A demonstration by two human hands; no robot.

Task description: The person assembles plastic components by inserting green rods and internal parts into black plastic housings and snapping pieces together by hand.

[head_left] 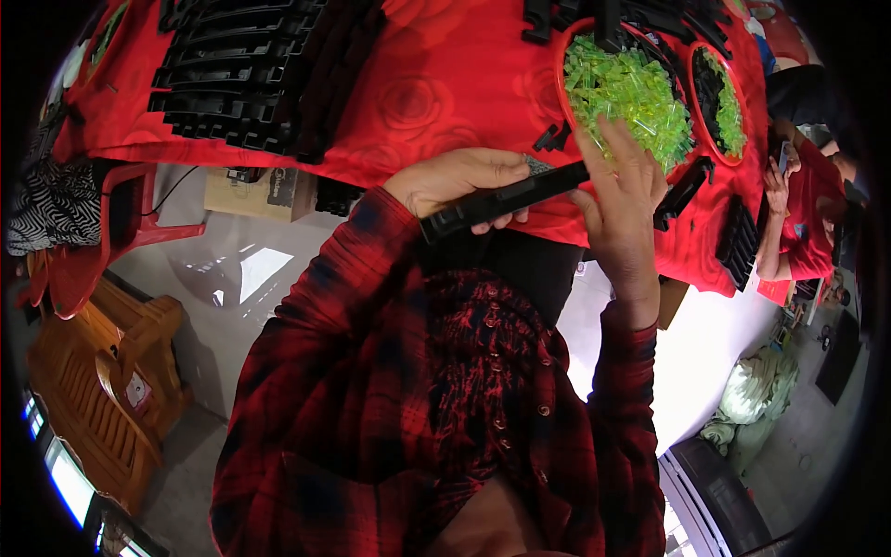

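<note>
Red rose-patterned cloth (pixel 436 93) covers the work table at the far side, with pale floor below and a wooden chair (pixel 102 371) at the near left. Both hands meet just in front of the table's near edge. The left hand (pixel 459 181) is wrapped around one long black plastic strip (pixel 506 200), fingers curled under it and thumb on top. The right hand (pixel 622 200) steadies the strip's right end, fingers spread and upright; whether its fingertips pinch a small piece I cannot tell.

Two round red basins sit at the far right: the nearer basin (pixel 561 70) is heaped with translucent green pieces (pixel 626 88), too many to count, and the second basin (pixel 691 88) holds green pieces mixed with black parts. One large stack of black strips (pixel 232 79) lies at the far left, and a few loose black strips (pixel 738 237) lie at the right edge, near another person's arm (pixel 775 218).

Judging the risk: held over open floor, the strip could tip from the grip, or a small piece could drop and scatter out of reach.
</note>
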